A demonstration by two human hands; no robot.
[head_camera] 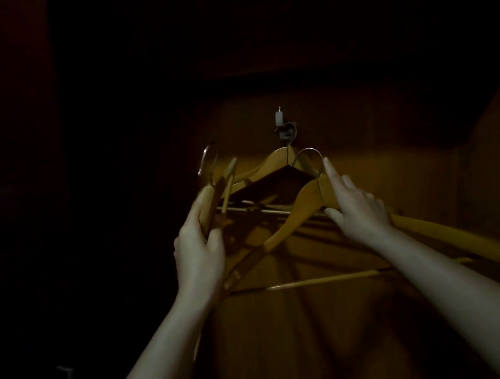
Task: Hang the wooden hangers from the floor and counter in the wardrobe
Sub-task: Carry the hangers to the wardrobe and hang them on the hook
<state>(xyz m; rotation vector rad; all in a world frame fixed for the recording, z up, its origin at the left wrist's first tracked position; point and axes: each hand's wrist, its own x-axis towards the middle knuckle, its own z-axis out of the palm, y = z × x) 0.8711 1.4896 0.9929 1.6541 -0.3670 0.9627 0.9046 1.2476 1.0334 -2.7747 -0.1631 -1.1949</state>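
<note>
My left hand, at centre left of the frame, is curled round a wooden hanger turned edge-on; thumb on the near side, fingers wrapped behind it; its metal hook points up and left; a second strip of wood shows just beside it, and I cannot tell how many hangers this hand holds. My right hand, right of centre, pinches the front hanger at the top of its right shoulder; thumb beneath the wood, index finger stretched straight up along the neck of its steel hook, the other fingers bent over the shoulder. That hanger faces me broadside; its left arm slopes down to my left wrist, its right arm runs to the lower right of the frame, its crossbar lying level below. Behind both, at the centre, a third hanger is caught by its hook on a small pale fitting on the wardrobe's wooden back panel; the front hanger's hook sits just below and right of that fitting, apart from it. The rest of the wardrobe is too dark to read.
</note>
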